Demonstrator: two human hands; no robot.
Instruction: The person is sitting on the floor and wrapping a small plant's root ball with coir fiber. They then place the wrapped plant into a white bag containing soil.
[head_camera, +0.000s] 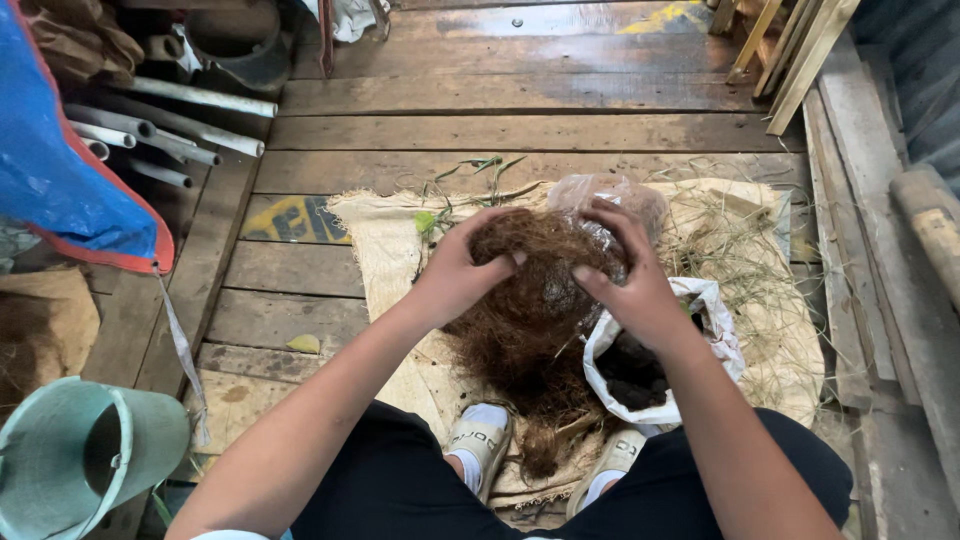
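both hands grip a clump of brown coconut fibre (530, 300): left hand (462, 270) curled on its left side, right hand (625, 280) pressing a clear plastic bag (610, 200) on top. best keep the fingers spread wide over the white sack of dark soil (640, 370), so loose strands don't shed.

Seated person with bare forearms, wearing black trousers (400, 480), white socks (468, 462) and pale beige slip-on shoes (484, 438) with dark lettering.

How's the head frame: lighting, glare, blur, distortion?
Head view: soft, even daylight, faint shadows; mild sheen on the wet planks at top; sharp on both hands, left and right, and the fibre clump; wide-angle bending at the edges, visible on the bucket and right-side boards.
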